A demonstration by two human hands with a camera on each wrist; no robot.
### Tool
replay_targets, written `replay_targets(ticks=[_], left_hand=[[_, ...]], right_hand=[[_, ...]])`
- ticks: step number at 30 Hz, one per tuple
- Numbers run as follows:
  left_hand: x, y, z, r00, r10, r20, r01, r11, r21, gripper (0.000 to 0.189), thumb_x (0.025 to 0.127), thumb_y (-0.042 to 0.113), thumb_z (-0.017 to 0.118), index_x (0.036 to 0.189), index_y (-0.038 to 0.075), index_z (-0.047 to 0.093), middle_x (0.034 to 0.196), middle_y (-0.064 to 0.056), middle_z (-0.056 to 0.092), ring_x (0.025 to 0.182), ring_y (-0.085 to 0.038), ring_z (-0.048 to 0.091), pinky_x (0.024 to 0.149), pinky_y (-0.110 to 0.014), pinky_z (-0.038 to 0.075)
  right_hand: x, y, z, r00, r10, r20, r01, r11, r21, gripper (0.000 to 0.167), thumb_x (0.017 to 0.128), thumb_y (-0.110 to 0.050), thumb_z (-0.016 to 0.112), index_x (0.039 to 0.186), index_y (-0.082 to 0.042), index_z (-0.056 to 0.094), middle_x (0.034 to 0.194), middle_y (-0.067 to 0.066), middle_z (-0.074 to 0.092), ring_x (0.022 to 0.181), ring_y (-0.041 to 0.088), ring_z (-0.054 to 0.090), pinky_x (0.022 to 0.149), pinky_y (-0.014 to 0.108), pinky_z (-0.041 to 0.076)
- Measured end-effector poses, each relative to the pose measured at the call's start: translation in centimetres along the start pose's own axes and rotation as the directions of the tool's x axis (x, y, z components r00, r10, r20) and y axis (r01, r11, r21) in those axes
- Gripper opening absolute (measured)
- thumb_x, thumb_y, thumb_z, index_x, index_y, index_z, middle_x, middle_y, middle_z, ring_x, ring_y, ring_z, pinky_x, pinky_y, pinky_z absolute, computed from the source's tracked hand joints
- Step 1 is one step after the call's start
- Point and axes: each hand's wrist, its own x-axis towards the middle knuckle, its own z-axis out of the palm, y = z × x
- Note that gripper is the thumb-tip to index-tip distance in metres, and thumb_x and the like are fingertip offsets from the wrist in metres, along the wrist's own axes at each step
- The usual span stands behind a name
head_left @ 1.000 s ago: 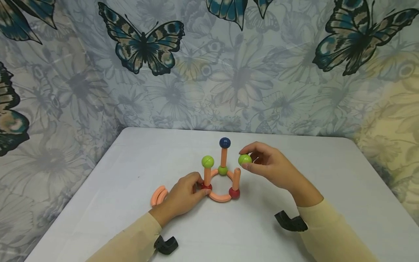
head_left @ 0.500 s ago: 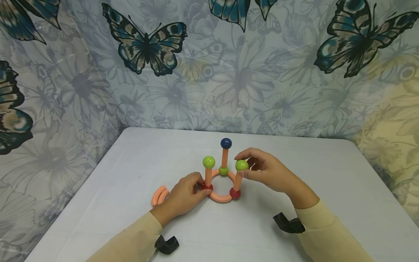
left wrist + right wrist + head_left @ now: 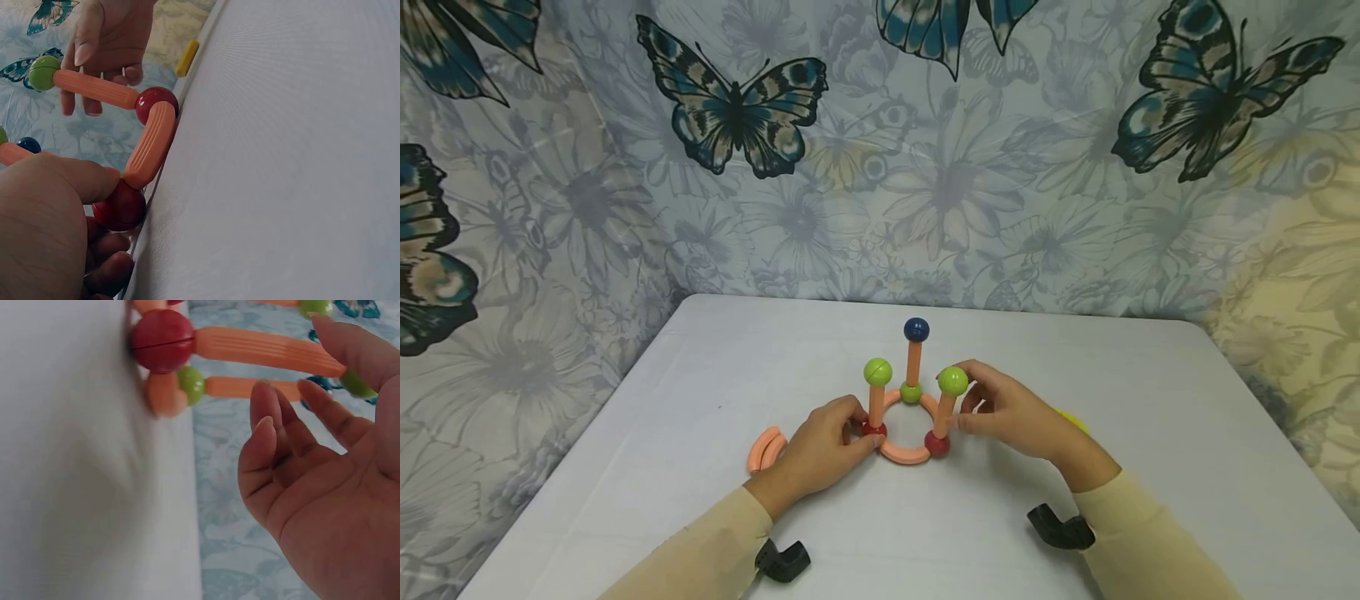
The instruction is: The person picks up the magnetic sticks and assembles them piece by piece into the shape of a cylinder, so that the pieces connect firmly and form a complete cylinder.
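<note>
My left hand [image 3: 820, 437] pinches a red ball [image 3: 120, 206] at the left of a ring of curved orange sticks [image 3: 904, 454], thumb on its top. From that ball rises an orange stick topped with a green ball [image 3: 877, 372]. A second red ball [image 3: 937, 443] at the ring's right bears another upright stick [image 3: 262, 350], capped by a green ball [image 3: 953, 382]. My right hand [image 3: 1011, 412] is beside this stick with loosely bent fingers and nothing gripped. At the back, a dark blue ball [image 3: 916, 330] tops a stick standing on a green ball [image 3: 911, 392].
Two curved orange sticks [image 3: 766, 450] lie left of the ring, partly behind the left hand. A yellow stick [image 3: 187, 59] lies on the white table [image 3: 700, 533], mostly hidden by the right wrist in the head view. Butterfly-patterned cloth [image 3: 925, 208] hangs behind the table.
My right hand brought the green ball left onto the top of the right upright stick, let it go and dropped slightly lower. The left hand has kept its pinch on the red ball.
</note>
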Motion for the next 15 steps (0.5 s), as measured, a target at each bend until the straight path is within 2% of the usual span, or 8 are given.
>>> replay_targets(ticks=[2, 5, 7, 10, 13, 15], left_hand=[[0.0, 0.0, 0.0, 1.0, -0.001, -0.006, 0.001, 1.0, 0.003, 0.017, 0.098, 0.023, 0.084, 0.104, 0.02, 0.068, 0.093, 0.011, 0.065, 0.071, -0.009, 0.054, 0.062, -0.032, 0.049], [-0.1, 0.0, 0.1, 1.0, -0.003, -0.012, 0.003, 1.0, 0.009, 0.018, 0.097, 0.022, 0.085, 0.106, 0.019, 0.069, 0.093, 0.01, 0.064, 0.072, -0.009, 0.054, 0.063, -0.032, 0.05], [-0.1, 0.1, 0.1, 1.0, -0.003, -0.01, 0.003, 1.0, 0.006, 0.02, 0.097, 0.022, 0.085, 0.109, 0.018, 0.07, 0.094, 0.008, 0.064, 0.072, -0.009, 0.054, 0.064, -0.032, 0.05], [0.0, 0.2, -0.2, 1.0, -0.017, 0.013, 0.018, 1.0, -0.014, 0.024, 0.098, 0.027, 0.084, 0.114, 0.017, 0.069, 0.096, 0.007, 0.064, 0.072, -0.01, 0.055, 0.064, -0.032, 0.05], [0.1, 0.1, -1.0, 0.997, -0.053, 0.057, 0.059, 0.993, -0.101, 0.033, 0.103, 0.035, 0.079, 0.125, 0.013, 0.067, 0.102, 0.003, 0.063, 0.074, -0.013, 0.058, 0.065, -0.032, 0.051], [0.2, -0.1, -2.0, 0.993, -0.08, 0.087, 0.095, 0.977, -0.192, 0.039, 0.109, 0.04, 0.069, 0.132, 0.009, 0.064, 0.108, -0.001, 0.064, 0.077, -0.017, 0.061, 0.066, -0.032, 0.05]], right_hand=[[-0.2, 0.6, 0.5, 1.0, 0.018, 0.0, -0.018, 1.0, -0.002, 0.053, 0.096, -0.01, 0.083, 0.144, -0.008, 0.06, 0.116, 0.012, 0.065, 0.094, 0.033, 0.061, 0.073, 0.037, 0.054], [-0.3, 1.6, 1.5, 0.999, 0.052, -0.002, -0.052, 0.999, -0.015, 0.052, 0.095, -0.015, 0.086, 0.141, -0.008, 0.062, 0.121, 0.011, 0.062, 0.095, 0.031, 0.061, 0.076, 0.037, 0.054], [-0.3, 2.3, 2.1, 0.998, 0.06, 0.0, -0.059, 0.997, -0.043, 0.047, 0.094, -0.019, 0.089, 0.135, -0.011, 0.065, 0.124, 0.008, 0.062, 0.094, 0.029, 0.061, 0.078, 0.038, 0.054], [-0.4, 3.0, 2.7, 0.998, 0.059, 0.003, -0.058, 0.994, -0.096, 0.036, 0.093, -0.021, 0.09, 0.122, -0.018, 0.068, 0.119, 0.006, 0.062, 0.091, 0.028, 0.06, 0.078, 0.037, 0.053], [-0.4, 3.3, 3.0, 0.999, 0.032, -0.008, -0.032, 0.992, -0.125, 0.03, 0.093, -0.019, 0.09, 0.115, -0.022, 0.069, 0.113, 0.004, 0.062, 0.089, 0.027, 0.059, 0.077, 0.036, 0.051], [-0.4, 3.4, 3.1, 1.0, 0.013, -0.01, -0.014, 0.992, -0.124, 0.028, 0.094, -0.016, 0.089, 0.113, -0.022, 0.069, 0.111, 0.003, 0.062, 0.088, 0.028, 0.058, 0.076, 0.035, 0.051]])
